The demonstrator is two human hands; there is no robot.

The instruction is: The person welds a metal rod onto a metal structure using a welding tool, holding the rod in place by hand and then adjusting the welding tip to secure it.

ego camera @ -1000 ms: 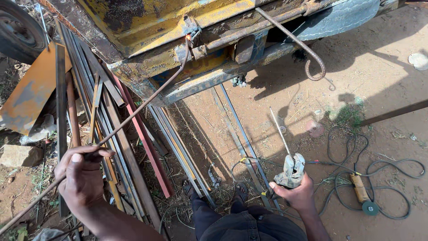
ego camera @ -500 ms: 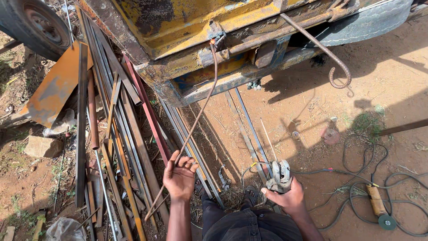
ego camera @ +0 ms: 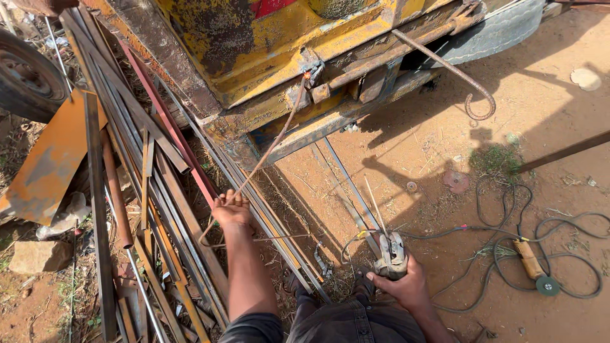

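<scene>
1. Your left hand [ego camera: 232,208] is closed around a thin rusty rod [ego camera: 272,147], which slants up to the yellow vehicle frame [ego camera: 279,95].
2. Your right hand [ego camera: 406,287] grips an electrode holder [ego camera: 391,254], its welding stick [ego camera: 376,206] pointing up.
3. Left: steel bars [ego camera: 152,190] piled on the ground.
4. Right: black cable [ego camera: 508,222] looped on the dirt, near an angle grinder [ego camera: 534,267].

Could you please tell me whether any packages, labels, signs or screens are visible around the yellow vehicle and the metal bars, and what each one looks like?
None can be seen: no package, label, sign or screen.
The yellow vehicle body shows only worn paint, rust and a red patch.
The left hand holds a thin bent rod; the right hand grips a welding electrode holder. Neither tool shows a label.
</scene>
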